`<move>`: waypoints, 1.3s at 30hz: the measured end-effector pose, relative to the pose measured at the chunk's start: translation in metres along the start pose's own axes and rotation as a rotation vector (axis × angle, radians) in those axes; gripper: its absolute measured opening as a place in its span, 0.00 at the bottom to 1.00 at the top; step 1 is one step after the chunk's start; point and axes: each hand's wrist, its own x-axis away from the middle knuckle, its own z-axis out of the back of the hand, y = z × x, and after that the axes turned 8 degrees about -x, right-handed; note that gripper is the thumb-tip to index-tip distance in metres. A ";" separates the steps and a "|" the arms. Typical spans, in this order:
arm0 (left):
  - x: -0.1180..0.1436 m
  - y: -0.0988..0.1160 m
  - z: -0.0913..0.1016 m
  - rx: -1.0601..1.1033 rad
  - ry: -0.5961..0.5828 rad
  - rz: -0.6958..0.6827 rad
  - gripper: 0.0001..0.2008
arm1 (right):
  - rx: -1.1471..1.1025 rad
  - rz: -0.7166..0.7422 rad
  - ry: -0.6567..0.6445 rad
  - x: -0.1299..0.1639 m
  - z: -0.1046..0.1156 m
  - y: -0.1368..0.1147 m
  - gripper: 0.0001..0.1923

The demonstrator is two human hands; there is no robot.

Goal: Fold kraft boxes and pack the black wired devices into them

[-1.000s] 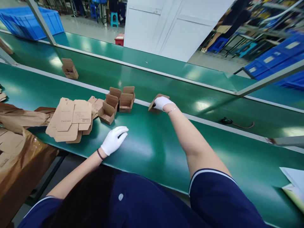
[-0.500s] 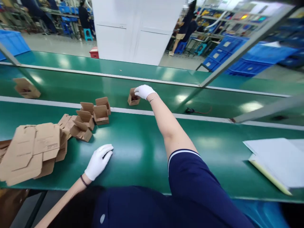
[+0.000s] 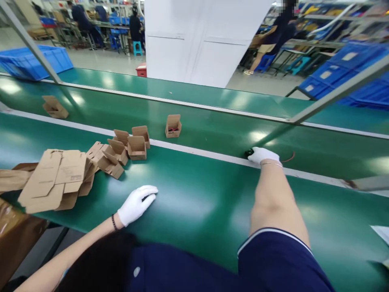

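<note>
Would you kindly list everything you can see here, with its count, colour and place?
Flat box blanks: a stack, brown, left on the near table.
Folded open boxes: about five, brown, clustered at the table's far edge.
Single open box: one, brown, on the belt.
Far box: one, brown, belt's left.
Black part with cord: one, on the belt.
Crates: blue, several, background.
Left hand: white glove, flat on the table.
Right hand: white glove, on the black part.

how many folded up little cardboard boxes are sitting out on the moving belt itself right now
2. One open box stands mid-belt, beyond the cluster of boxes on the near table; another box lies far left. None seem hidden.
</note>
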 end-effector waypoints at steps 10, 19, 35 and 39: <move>-0.049 0.049 -0.038 0.766 0.189 0.236 0.26 | -0.151 0.310 -0.088 0.143 -0.057 -0.280 0.23; -0.022 -0.001 0.010 0.856 0.198 0.216 0.26 | -0.165 0.540 -0.346 0.189 -0.029 -0.313 0.15; 0.005 -0.002 0.028 0.886 0.018 0.101 0.33 | -0.212 0.463 -0.402 0.191 -0.041 -0.336 0.16; -0.002 -0.008 0.024 0.552 0.157 0.179 0.27 | 0.097 0.536 -0.456 0.216 -0.019 -0.344 0.20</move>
